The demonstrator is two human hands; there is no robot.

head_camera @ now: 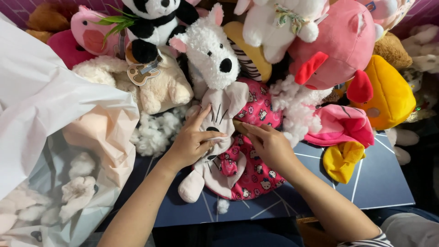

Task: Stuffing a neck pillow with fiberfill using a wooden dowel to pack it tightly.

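Head view, looking straight down: both hands work at centre frame on a flat, unstuffed pale-pink plush toy with stitched black whiskers point(215, 137). It lies on the dark blue tabletop with thin white lines point(379, 183), overlapping a pink printed fabric piece patterned with small cartoon cats point(256, 174).

The left hand point(192, 142) lies on the upper part of the pale toy, fingers point(215, 136) curled and thumb pressed down, pinching the fabric near the black stitched nose. The right hand point(270, 144) meets it from the right, its fingers point(247, 128) closed on the toy's edge at a small tan patch. Whether anything else is held in that pinch cannot be told.

Directly above the hands sits a fluffy white plush dog with pink ears and a black nose point(212, 52). A black-and-white plush panda point(151, 25) lies at upper centre-left, on a cream plush bear point(160, 84). A large round pink plush point(340, 43) and a yellow-orange plush point(388, 93) fill the upper right.

Loose white stuffing point(157, 130) lies just left of the left hand. A clear plastic bag holding more white stuffing point(68, 183) occupies the lower left.
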